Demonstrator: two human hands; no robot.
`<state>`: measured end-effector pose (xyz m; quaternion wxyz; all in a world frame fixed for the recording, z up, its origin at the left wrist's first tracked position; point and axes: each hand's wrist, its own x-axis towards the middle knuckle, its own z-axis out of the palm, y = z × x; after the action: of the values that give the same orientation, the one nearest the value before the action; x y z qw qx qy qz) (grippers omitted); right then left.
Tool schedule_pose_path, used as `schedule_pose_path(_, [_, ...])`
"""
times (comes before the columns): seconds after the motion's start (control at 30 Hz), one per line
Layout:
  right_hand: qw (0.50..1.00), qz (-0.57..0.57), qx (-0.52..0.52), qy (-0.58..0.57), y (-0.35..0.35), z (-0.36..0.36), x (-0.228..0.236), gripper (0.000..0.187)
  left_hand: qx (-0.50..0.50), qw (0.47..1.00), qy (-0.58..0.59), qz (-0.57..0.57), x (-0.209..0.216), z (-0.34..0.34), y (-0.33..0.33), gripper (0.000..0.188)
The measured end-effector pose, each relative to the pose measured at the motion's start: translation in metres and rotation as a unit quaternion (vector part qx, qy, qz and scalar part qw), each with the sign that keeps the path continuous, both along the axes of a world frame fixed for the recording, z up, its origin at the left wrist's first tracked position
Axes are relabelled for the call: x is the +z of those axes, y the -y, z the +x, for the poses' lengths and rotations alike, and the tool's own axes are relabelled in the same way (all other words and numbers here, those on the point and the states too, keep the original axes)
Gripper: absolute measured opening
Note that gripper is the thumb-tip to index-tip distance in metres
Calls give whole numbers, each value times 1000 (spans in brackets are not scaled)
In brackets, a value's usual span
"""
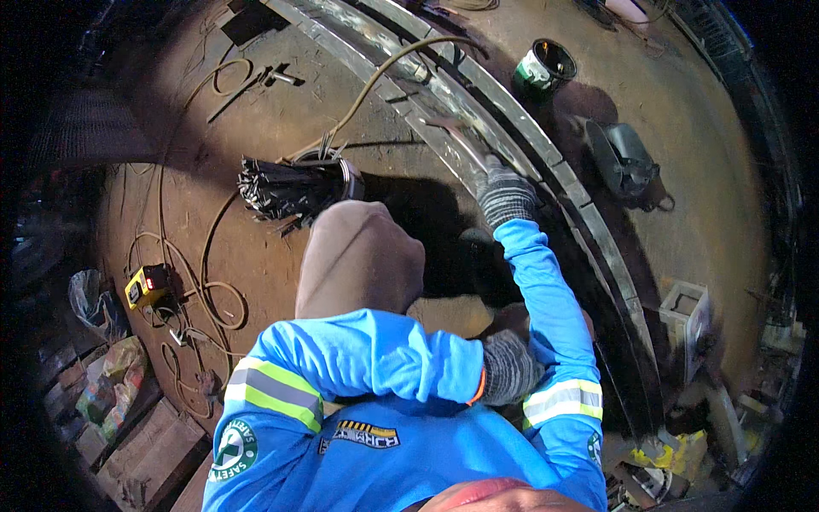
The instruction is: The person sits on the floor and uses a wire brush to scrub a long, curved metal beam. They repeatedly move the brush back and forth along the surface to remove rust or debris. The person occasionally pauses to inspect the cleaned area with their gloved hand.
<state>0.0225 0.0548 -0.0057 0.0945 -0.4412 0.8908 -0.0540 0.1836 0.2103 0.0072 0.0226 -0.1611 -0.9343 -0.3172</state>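
My right hand (507, 194), in a grey knit glove, reaches forward over a long curved steel beam (546, 158). It is closed around a chipping hammer (465, 143), whose metal head lies over the beam's near flange. My left hand (510, 369), gloved alike, is folded across my body against the inside of my right arm. Its fingers are mostly hidden there. Left of the beam, a metal can (351, 181) lies on its side with a thick bundle of welding rods (277, 189) sticking out, just beyond my covered knee (363, 256).
A cable (375, 81) arches onto the beam. Beyond stand a paint bucket (546, 66) and a dark welding mask (623, 158). At left lie looped hoses (226, 311), a yellow device (147, 287) and wooden boards (153, 456). A pale metal frame (685, 320) stands at right.
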Motion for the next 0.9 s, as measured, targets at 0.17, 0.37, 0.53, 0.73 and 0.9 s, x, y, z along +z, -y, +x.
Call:
schedule_pose_path(0.17, [950,-242,158,-116,-4,31,14,38,-8,999,14,39,5,5,13,20])
schedule_pose_path(0.37, [971,-234,48,-10,8,2,-2,43,-48,995,80,-28,43,6,28,21])
schedule_pose_path(0.53, [994,-108,-4,30,25,-17,-10,43,48,998,-35,31,-10,8,-3,15])
schedule_pose_path(0.73, [924,-375,58,-42,21,-7,0,39,-65,996,43,-39,42,5,21,13])
schedule_pose_path(0.9, [993,-114,-18,11,28,-10,-14,46,2,1000,-19,2,28,4,10,12])
